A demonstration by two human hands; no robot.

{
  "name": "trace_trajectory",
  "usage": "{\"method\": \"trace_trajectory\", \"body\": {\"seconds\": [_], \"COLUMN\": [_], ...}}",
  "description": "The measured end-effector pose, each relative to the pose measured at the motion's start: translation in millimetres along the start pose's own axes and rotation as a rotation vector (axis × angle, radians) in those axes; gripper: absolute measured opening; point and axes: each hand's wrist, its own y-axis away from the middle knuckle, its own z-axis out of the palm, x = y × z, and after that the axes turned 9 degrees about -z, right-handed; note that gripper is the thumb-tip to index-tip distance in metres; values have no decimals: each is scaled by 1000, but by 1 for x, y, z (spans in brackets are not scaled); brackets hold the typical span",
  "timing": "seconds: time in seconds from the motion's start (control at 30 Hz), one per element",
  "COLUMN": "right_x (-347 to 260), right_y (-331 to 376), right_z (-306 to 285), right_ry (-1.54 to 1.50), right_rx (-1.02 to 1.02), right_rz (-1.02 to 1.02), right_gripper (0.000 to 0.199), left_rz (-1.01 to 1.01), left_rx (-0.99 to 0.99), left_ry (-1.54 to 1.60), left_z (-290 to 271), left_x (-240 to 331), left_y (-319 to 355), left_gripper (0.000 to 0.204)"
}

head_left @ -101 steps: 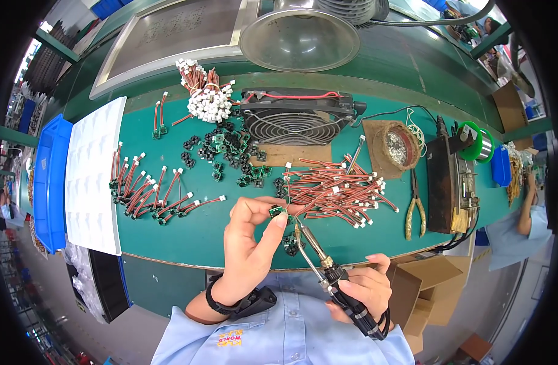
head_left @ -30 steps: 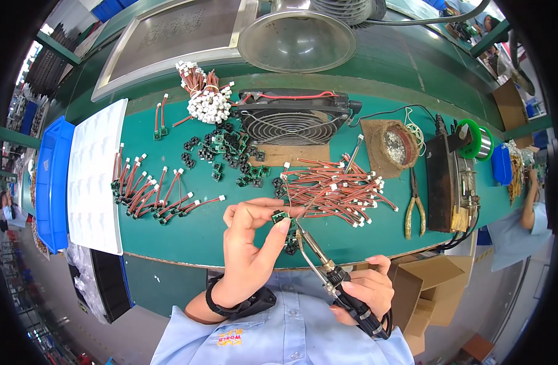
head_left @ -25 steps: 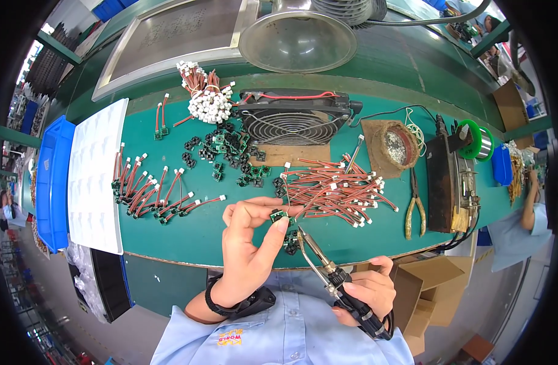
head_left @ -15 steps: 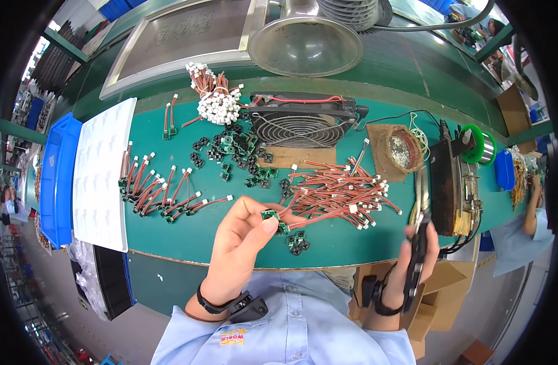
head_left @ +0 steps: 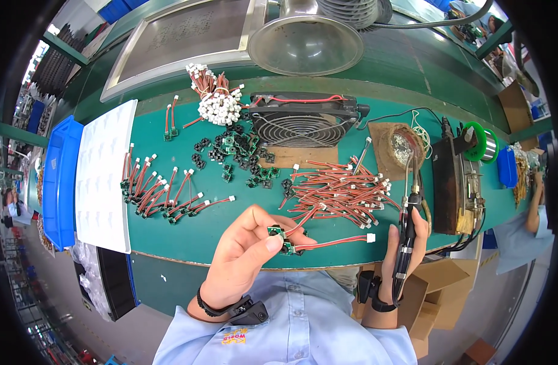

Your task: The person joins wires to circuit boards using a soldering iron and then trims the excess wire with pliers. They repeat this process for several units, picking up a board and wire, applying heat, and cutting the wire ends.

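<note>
Between the thumb and fingers of my left hand (head_left: 241, 255), a small green circuit board (head_left: 275, 230) is pinched. Red and black wires (head_left: 333, 244) run from the held boards to a white connector on the right; how many boards I hold is partly hidden. My right hand (head_left: 420, 234) is wrapped round a soldering iron (head_left: 404, 246), its tip up at the round tin (head_left: 385, 152) of metal cleaning material. Just beyond my left hand lies a pile of red and black wire leads (head_left: 336, 194) with white connectors.
Wired boards (head_left: 169, 201) lie on the left, beside a white tray (head_left: 105, 176) and blue bin (head_left: 58, 182). Loose small boards (head_left: 236, 143), bundled leads (head_left: 221, 106) and a black fan (head_left: 303, 121) stand farther back. A soldering station (head_left: 452, 182) and solder spool (head_left: 481, 143) are right.
The soldering iron has moved left, its tip now at the tin. My left hand has shifted slightly right and nearer, and a wired lead now sticks out toward the right from it.
</note>
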Motion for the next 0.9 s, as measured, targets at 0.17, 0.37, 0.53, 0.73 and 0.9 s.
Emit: {"method": "trace_trajectory", "body": {"seconds": [0.17,0.37,0.53,0.73,0.9], "right_x": [-9,-43,-39,-58,-60], "right_y": [6,19,16,8,4], "right_z": [-3,-12,-26,-25,-23], "right_ry": [-119,-234,-323,-437,-441], "right_rx": [22,197,-59,-305,-333], "right_rz": [36,171,-414,-431,-408], "right_gripper": [45,46,48,48,46], "left_rz": [-42,-25,69,182,184], "left_rx": [-21,61,176,194,183], "left_ry": [52,34,-84,-146,-160], "left_z": [-1,0,-3,2,2], "left_x": [-1,-4,-9,-11,-12], "left_y": [-2,-8,-8,-9,-8], "left_gripper": [14,12,7,7,7]}}
